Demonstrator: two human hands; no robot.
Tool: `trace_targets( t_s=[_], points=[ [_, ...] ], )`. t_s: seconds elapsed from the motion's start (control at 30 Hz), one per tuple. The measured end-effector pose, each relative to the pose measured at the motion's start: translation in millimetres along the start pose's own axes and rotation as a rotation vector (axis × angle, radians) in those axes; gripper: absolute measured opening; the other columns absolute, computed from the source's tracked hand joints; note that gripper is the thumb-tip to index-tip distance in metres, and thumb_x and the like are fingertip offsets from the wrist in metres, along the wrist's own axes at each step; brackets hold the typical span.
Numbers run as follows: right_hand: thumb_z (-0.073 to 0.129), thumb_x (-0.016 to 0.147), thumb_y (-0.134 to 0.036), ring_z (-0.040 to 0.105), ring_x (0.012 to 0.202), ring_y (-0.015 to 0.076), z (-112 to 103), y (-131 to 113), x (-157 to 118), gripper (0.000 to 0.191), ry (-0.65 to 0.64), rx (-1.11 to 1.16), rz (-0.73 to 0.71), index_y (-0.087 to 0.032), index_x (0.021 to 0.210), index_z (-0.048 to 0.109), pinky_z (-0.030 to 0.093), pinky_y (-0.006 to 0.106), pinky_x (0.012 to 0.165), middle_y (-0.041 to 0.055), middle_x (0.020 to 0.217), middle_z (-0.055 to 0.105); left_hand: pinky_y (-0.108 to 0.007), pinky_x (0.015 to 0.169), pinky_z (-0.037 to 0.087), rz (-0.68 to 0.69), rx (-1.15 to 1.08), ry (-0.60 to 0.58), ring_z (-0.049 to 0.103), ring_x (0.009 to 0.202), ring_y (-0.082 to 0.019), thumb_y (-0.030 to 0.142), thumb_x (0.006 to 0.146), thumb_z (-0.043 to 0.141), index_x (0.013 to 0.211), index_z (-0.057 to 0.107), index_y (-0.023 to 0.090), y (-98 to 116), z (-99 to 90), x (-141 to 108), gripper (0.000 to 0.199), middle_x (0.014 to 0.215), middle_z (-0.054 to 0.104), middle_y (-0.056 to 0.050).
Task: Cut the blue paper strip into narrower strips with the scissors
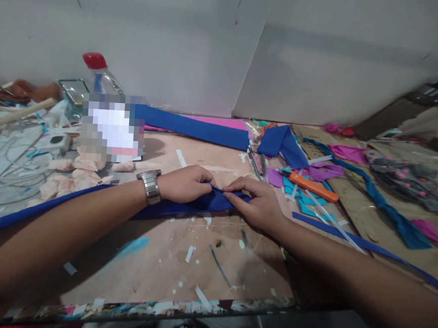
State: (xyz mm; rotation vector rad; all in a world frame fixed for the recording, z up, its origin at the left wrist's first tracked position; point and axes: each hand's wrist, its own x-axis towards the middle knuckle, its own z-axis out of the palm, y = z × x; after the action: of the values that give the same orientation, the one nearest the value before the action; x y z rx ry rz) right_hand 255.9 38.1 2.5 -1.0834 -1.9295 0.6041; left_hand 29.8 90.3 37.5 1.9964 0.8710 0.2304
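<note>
A long strip of blue fabric (pixel 160 209) crosses the worktable and runs under my left forearm to the left edge of the view. My left hand (pixel 188 183), below a metal wristwatch (pixel 151 186), has its fingers closed on the strip near its right end. Beside it, almost touching, my right hand (pixel 259 202) pinches the same fabric between thumb and forefinger. The cloth looks folded between the two hands. Behind them, a flat blue band (pixel 195 129) lies over pink material, and a folded blue piece (pixel 285 144) rests to its right.
An orange cutter (pixel 312 185) lies right of my right hand among cyan and purple scraps. Further right are a twisted teal strip (pixel 380 203) and a narrow blue strip (pixel 329 230). A red-capped bottle (pixel 103 75), cables and peach scraps (pixel 80 180) are at left.
</note>
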Motion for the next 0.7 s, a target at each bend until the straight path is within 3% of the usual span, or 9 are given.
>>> trace_targets(
  t_s=[0.47,0.6,0.7],
  points=[
    [0.076,0.089,-0.021,0.074,0.077,0.0194,-0.1,-0.1,1.1,0.004,0.019,0.027,-0.094,-0.022,0.088,0.079,0.058,0.033,0.071,0.0057,0.084,0.079,-0.026,0.069,0.043,-0.036,-0.039,-0.031,0.059,0.074,-0.015,0.032,0.087,0.055,0.088,0.070,0.017,2.1,-1.1,-0.7,0.021,0.081,0.068,-0.001],
    [0.074,0.089,-0.017,0.074,0.076,0.0175,-0.1,2.0,1.5,0.006,0.022,0.023,-0.153,-0.021,0.088,0.078,0.057,0.031,0.070,0.0050,0.083,0.078,-0.028,0.068,0.039,0.008,-0.001,0.007,0.052,0.073,-0.015,0.054,0.094,0.051,0.085,0.068,0.016,0.6,0.2,-1.1,0.043,0.078,0.062,-0.001],
    [0.074,0.089,-0.016,0.074,0.077,0.0171,-0.2,2.4,1.6,0.007,0.021,0.016,-0.182,-0.021,0.089,0.078,0.058,0.030,0.071,0.0052,0.085,0.078,-0.028,0.065,0.037,0.009,-0.015,0.029,0.047,0.070,-0.014,0.055,0.096,0.046,0.082,0.067,0.015,0.0,2.4,-0.7,0.047,0.072,0.056,0.000]
  ],
)
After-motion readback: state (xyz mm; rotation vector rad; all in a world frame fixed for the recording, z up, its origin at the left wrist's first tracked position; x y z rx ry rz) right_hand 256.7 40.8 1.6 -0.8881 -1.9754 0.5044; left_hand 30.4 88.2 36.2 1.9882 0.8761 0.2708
